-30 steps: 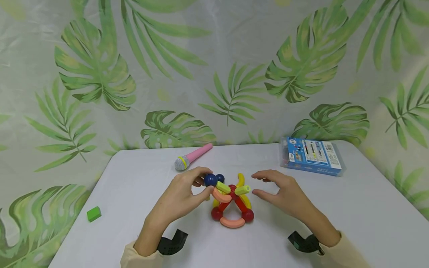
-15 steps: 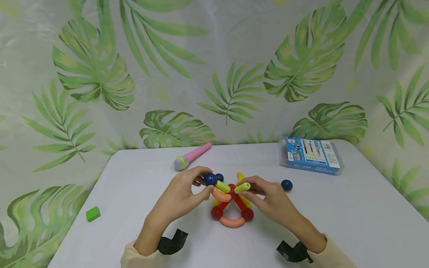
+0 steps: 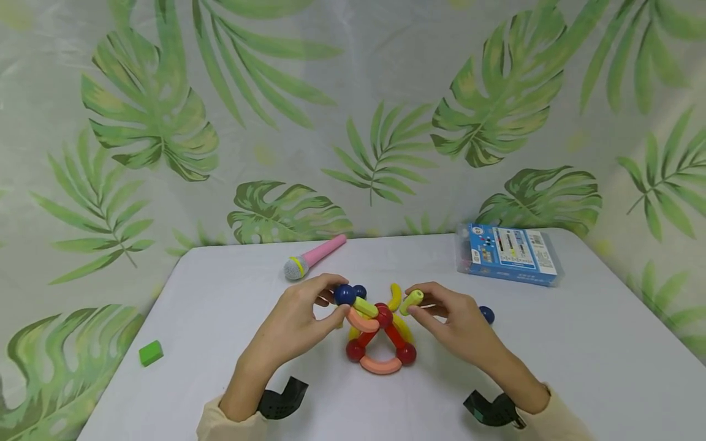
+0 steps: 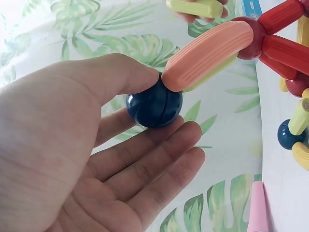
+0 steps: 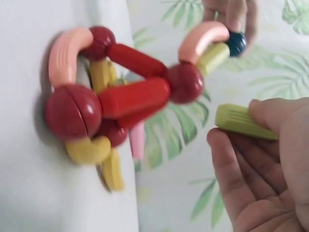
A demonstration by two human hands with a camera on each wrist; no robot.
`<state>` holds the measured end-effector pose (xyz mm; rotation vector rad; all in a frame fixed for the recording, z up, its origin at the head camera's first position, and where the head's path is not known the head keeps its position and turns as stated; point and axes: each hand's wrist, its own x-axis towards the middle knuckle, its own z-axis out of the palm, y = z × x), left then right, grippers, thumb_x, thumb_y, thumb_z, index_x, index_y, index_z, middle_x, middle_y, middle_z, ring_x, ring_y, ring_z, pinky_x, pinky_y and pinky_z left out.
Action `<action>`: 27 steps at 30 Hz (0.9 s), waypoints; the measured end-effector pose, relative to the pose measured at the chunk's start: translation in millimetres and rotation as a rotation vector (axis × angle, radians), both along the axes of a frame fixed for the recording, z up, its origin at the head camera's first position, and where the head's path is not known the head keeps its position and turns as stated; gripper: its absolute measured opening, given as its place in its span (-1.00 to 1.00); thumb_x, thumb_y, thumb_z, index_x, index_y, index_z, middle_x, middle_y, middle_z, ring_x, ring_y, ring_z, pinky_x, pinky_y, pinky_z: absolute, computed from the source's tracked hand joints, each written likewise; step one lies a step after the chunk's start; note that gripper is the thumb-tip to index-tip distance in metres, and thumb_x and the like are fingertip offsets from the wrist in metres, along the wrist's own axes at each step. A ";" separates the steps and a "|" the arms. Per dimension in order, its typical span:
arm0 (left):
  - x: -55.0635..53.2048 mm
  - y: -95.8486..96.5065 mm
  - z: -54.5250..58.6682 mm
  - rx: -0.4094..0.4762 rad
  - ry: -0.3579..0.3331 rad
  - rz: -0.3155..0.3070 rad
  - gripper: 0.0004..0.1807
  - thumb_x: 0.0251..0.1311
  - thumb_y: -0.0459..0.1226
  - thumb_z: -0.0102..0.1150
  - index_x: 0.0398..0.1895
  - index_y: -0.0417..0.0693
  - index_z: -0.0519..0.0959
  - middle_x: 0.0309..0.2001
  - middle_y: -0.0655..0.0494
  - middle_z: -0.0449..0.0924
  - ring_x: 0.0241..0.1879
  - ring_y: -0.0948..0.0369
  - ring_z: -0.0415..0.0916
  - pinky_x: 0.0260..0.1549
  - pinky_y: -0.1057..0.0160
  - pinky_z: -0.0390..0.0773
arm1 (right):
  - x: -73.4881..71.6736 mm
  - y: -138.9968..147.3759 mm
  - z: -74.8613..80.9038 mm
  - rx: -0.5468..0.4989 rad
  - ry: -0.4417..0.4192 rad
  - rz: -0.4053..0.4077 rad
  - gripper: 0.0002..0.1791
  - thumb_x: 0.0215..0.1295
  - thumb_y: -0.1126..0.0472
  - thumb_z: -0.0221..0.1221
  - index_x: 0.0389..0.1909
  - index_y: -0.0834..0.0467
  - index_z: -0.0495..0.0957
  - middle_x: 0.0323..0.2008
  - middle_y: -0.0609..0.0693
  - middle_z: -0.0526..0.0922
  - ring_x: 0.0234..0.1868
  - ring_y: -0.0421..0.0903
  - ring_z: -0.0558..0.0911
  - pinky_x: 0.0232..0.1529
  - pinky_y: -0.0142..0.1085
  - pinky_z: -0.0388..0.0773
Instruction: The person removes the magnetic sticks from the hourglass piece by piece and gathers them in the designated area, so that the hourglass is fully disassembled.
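Note:
At mid-table stands a magnetic stick-and-ball build, with red rods rising from red balls to a top red ball. From this ball a light green rod and a salmon curved stick reach over to a dark blue ball. My left hand pinches that blue ball between thumb and fingers. My right hand holds a second light green rod by thumb and fingertips, apart from the top red ball. Yellow curved sticks show around the base.
Behind my right hand a loose blue ball lies on the white table, partly hidden. A pink toy microphone and a blue-labelled box lie at the back. A green block sits far left.
My right hand came in, pinched the second light green rod and drew it off the top red ball to the right. The loose blue ball has shifted right. My left hand stayed put.

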<state>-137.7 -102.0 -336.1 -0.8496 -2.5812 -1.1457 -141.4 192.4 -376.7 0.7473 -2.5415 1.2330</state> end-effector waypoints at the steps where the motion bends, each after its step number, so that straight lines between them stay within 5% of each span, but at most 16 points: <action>1: -0.2 -0.1 -0.5 0.001 0.001 -0.001 -0.62 0.26 -0.29 0.41 0.12 -0.12 0.61 -0.12 0.16 0.72 -0.15 0.28 0.64 -0.08 0.25 0.67 | 0.1 5.4 0.5 0.020 0.005 -0.018 -0.66 0.30 0.32 0.37 0.08 0.17 0.61 -0.14 -0.06 0.76 -0.11 -0.13 0.77 -0.10 -0.36 0.70; 9: -0.6 -0.6 0.0 0.001 -0.003 -0.006 -0.63 0.26 -0.29 0.40 0.11 -0.13 0.60 -0.12 0.15 0.72 -0.15 0.25 0.64 -0.08 0.25 0.67 | 8.4 70.4 -7.0 0.164 -0.008 -0.160 -0.76 0.31 0.28 0.38 -0.03 0.13 0.65 -0.29 -0.16 0.74 -0.25 -0.32 0.70 -0.23 -0.44 0.67; 15: -0.8 -1.6 1.4 -0.007 -0.003 -0.004 -0.63 0.27 -0.27 0.40 0.12 -0.12 0.60 -0.11 0.15 0.72 -0.15 0.24 0.65 -0.09 0.21 0.68 | 16.0 117.0 -18.8 0.249 -0.154 -0.269 -0.79 0.38 0.14 0.34 -0.06 0.14 0.65 -0.31 -0.14 0.72 -0.27 -0.43 0.61 -0.28 -0.42 0.65; 20: -0.7 -2.7 2.8 -0.011 -0.011 0.006 -0.62 0.27 -0.27 0.40 0.12 -0.12 0.60 -0.11 0.14 0.72 -0.14 0.19 0.66 -0.09 0.19 0.68 | 13.7 130.4 -34.2 0.274 -0.239 -0.275 -0.69 0.38 0.08 0.34 0.00 0.18 0.64 -0.25 -0.08 0.73 -0.25 -0.39 0.61 -0.25 -0.43 0.64; 27: -0.4 -1.2 2.2 -0.003 -0.021 -0.006 -0.62 0.27 -0.28 0.39 0.12 -0.13 0.60 -0.11 0.14 0.72 -0.15 0.20 0.66 -0.09 0.20 0.68 | -1.9 129.4 -51.6 0.260 -0.181 -0.239 -0.73 0.35 0.12 0.37 -0.06 0.19 0.65 -0.31 -0.11 0.71 -0.27 -0.32 0.66 -0.20 -0.40 0.65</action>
